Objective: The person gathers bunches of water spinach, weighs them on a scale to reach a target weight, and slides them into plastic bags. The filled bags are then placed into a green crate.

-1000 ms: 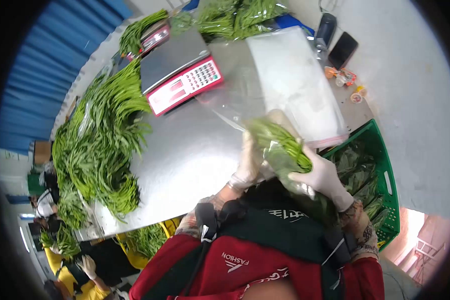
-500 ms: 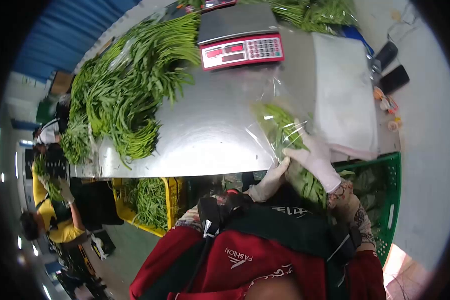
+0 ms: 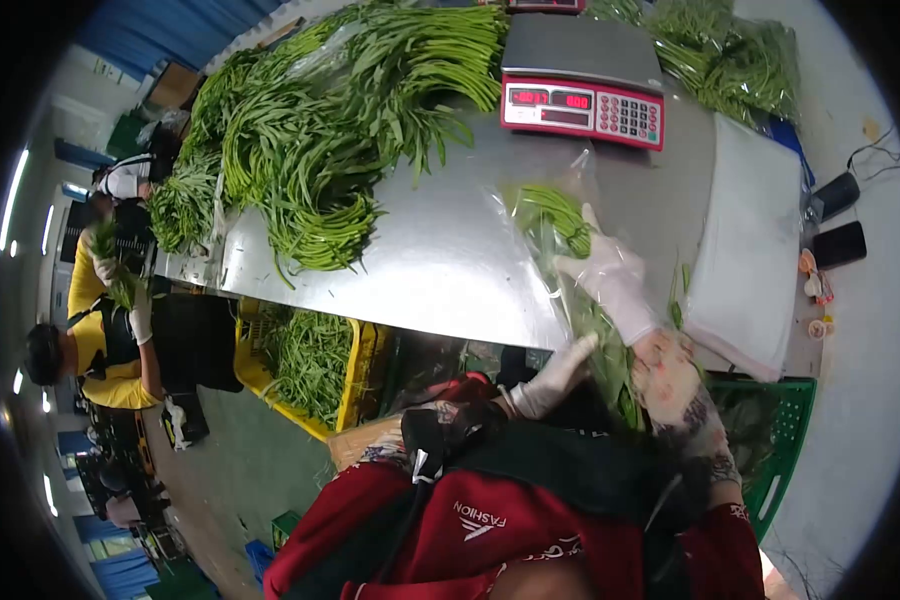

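Note:
My right hand (image 3: 610, 275), in a white glove, is wrapped round a bunch of long-stemmed leafy greens (image 3: 555, 212) in a clear plastic bag (image 3: 530, 240). The cut stems point toward the scale, and the leaves hang down toward my apron. Lower down, my left hand (image 3: 558, 378), also gloved, pinches the bag's near edge, with its fingertips partly hidden. Beyond the bag stands a red and white digital scale (image 3: 582, 108) with a lit display and a bare metal pan.
A large heap of greens (image 3: 300, 150) covers the table's left side. Flat clear bags (image 3: 750, 240) are stacked at right; bagged greens (image 3: 730, 60) lie behind. Below the edge are a yellow crate (image 3: 355, 370) of greens and a green crate (image 3: 795, 430). A person in yellow (image 3: 115, 360) holds greens at left.
The view has swung so the table and scale appear further right. My right hand and the bagged greens stay together; my left hand sits slightly lower on the bag.

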